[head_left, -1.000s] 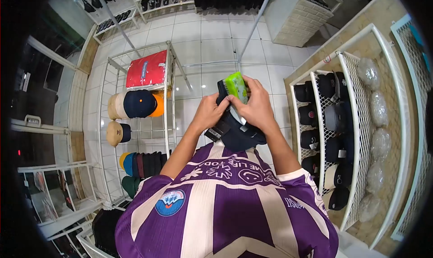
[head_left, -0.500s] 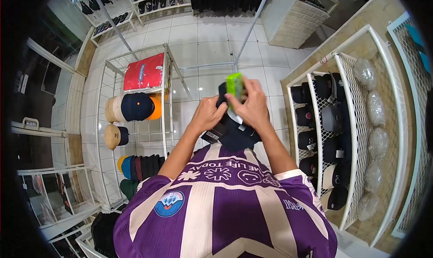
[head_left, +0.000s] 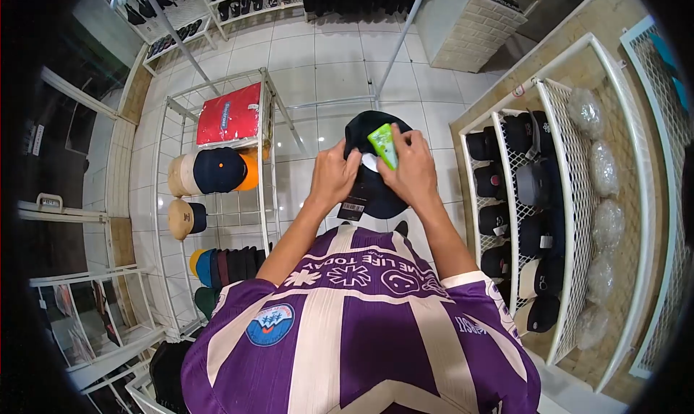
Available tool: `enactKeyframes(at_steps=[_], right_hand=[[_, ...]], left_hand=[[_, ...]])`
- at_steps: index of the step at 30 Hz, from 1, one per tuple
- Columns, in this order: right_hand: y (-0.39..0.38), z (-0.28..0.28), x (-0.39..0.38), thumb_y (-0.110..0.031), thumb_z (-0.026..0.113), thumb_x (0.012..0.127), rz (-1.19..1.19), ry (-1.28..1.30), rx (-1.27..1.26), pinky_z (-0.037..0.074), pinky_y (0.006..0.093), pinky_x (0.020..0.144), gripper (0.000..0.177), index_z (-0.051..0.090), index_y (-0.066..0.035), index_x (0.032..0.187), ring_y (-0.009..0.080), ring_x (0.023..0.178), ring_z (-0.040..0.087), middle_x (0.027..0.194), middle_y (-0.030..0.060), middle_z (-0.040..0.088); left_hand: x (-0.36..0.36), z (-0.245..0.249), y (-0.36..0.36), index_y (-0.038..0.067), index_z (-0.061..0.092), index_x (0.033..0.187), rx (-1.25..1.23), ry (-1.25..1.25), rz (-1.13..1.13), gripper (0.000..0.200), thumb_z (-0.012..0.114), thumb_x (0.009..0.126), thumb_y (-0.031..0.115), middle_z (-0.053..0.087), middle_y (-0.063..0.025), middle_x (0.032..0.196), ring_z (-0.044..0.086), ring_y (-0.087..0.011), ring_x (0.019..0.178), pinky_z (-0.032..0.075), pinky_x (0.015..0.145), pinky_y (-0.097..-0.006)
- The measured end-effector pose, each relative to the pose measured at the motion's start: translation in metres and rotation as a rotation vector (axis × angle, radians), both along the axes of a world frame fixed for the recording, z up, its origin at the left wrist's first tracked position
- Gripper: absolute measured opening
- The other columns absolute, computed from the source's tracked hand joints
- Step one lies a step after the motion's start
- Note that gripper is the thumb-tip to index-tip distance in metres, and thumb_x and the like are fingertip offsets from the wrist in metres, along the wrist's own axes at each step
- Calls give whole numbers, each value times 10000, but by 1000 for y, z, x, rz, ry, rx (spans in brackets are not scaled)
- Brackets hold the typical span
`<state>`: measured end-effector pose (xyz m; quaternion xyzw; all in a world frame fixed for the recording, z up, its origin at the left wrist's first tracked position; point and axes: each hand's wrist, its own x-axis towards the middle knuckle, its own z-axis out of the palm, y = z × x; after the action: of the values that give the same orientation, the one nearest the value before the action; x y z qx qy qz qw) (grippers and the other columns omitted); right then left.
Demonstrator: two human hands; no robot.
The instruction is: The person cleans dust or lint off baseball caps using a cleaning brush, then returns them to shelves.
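Note:
A black cap [head_left: 383, 197] is held up in front of my chest, its dark inside facing me, with a white patch [head_left: 370, 161] showing between my hands. My left hand [head_left: 335, 174] is closed on the cap's left edge. In my right hand [head_left: 415, 169] is a bright green object [head_left: 383, 145], gripped by thumb and fingers and held over the cap's opening. A dark tag with a barcode [head_left: 352, 208] hangs below my left hand.
On the left, a white wire rack [head_left: 267, 161] holds caps [head_left: 219, 171] and a red packaged item [head_left: 230, 116]. On the right, white mesh shelves [head_left: 564, 219] carry more caps [head_left: 533, 186] and clear plastic-wrapped domes [head_left: 604, 169]. A metal pole [head_left: 401, 45] stands ahead.
The cap has been turned and opened out, so more of its inside shows. The green object has tilted and sits lower, and the barcode tag hangs more freely.

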<state>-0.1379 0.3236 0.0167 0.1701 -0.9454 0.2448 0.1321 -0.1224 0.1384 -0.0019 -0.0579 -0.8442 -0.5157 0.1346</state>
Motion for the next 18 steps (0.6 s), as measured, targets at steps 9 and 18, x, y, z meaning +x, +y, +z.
enactKeyframes(at_steps=[9,18], right_hand=[[14,21,10,-123,754,798,-191,309,40,435,466,921,722,500,-30,1467,360,1094,527,1255,198,542],[-9,-41,52,-106,756,803,125,-78,-314,448,455,956,712,516,-14,1467,385,1094,548,1214,218,591]], left_hand=[[-6,-22,-4,-61,596,760,-49,-126,216,438,623,982,316,551,-234,586,595,-387,551,438,571,-493],[-11,-48,1,3,667,919,1051,-565,213,219,646,937,220,671,-43,797,645,-117,611,491,503,-294]])
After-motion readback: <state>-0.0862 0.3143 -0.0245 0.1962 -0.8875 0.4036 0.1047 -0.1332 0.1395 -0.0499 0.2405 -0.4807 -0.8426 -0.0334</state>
